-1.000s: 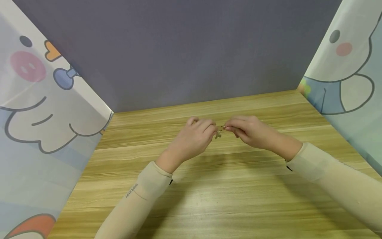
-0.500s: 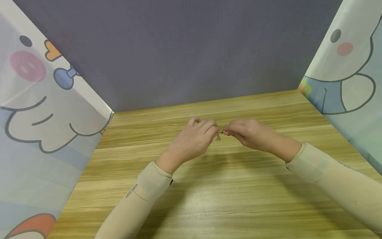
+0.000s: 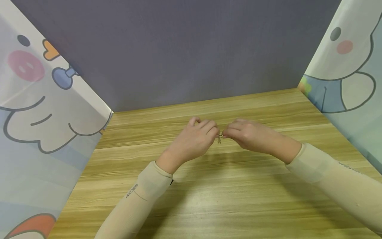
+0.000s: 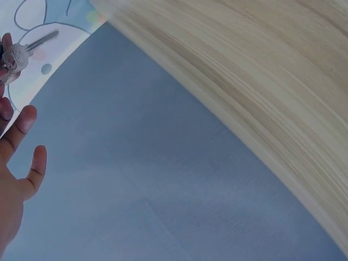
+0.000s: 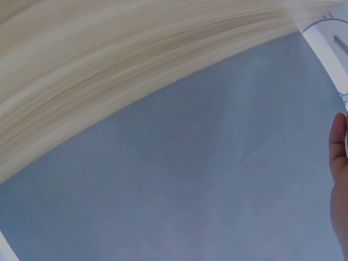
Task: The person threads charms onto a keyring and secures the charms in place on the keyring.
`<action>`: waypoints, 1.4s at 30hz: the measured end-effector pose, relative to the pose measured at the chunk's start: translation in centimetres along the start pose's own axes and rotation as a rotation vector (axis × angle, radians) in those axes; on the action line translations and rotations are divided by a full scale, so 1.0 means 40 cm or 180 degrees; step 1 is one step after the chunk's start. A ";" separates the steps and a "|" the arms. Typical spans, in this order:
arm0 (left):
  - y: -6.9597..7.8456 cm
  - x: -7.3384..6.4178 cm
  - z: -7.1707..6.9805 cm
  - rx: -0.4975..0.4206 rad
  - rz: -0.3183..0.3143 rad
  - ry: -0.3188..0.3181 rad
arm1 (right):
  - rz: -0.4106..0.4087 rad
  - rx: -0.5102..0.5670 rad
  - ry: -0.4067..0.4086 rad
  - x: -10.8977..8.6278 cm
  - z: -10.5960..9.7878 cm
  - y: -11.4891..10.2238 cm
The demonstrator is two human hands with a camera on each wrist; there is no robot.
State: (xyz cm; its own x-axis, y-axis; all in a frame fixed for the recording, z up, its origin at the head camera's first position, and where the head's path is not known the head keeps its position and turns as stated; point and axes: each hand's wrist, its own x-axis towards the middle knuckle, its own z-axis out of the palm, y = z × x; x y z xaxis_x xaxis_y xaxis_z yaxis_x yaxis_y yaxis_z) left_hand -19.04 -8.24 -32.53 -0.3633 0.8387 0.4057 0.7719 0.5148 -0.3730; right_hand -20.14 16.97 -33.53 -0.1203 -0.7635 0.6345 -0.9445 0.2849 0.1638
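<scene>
A silver key (image 4: 18,57) shows at the upper left of the left wrist view, its blade pointing away from the fingers and a small ring at its head. In the head view the key (image 3: 219,140) hangs between the fingertips of both hands, above the table. My left hand (image 3: 195,137) pinches the key ring, its other fingers bent and raised. Facing it, my right hand (image 3: 249,135) pinches a small metal piece (image 3: 222,135) right against the ring; the fingers mostly hide it. The right hand (image 5: 339,163) lies at the right wrist view's edge.
The wood-grain table (image 3: 226,199) spreads below both hands. A grey-blue panel (image 3: 197,53) closes the back, and cartoon-printed panels stand at the left (image 3: 59,109) and right (image 3: 349,66).
My right hand has come left and slightly down, bringing its small metal piece to the ring. The key has swung to hang straighter down; my left hand has barely moved.
</scene>
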 end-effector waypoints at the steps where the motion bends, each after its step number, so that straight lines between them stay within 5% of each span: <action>1: 0.000 0.000 0.000 0.0003 0.0004 0.0009 | -0.0013 0.0010 0.0013 0.000 0.001 0.000; 8: 0.003 0.004 -0.002 -0.0038 -0.0078 -0.0085 | 0.0010 0.0022 0.0151 0.002 0.011 -0.005; 12: 0.001 0.007 0.000 -0.0517 -0.0378 -0.0243 | 0.0223 0.0116 0.0167 0.004 0.009 -0.011; 22: -0.017 -0.002 0.030 -0.1749 -0.0692 0.0266 | 0.0727 0.1030 0.0161 0.005 0.005 -0.007; 30: -0.005 0.005 0.031 -0.3339 -0.1739 0.0375 | 0.1039 0.1322 0.0192 0.004 0.006 -0.013; 36: 0.005 0.011 0.027 -0.3623 -0.1958 0.0354 | 0.1212 0.1339 0.0306 0.010 0.005 -0.022; 42: 0.007 0.010 0.023 -0.3817 -0.1945 0.0003 | 0.1320 0.1225 0.0388 0.013 0.003 -0.029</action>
State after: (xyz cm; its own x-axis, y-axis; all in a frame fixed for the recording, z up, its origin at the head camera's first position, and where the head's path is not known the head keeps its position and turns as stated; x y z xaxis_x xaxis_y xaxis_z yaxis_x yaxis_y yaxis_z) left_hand -19.47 -7.60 -33.23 -0.8108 0.5320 0.2441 0.4646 0.3314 0.8211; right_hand -19.15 16.18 -33.47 -0.4896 -0.5543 0.6731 -0.8718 0.2974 -0.3892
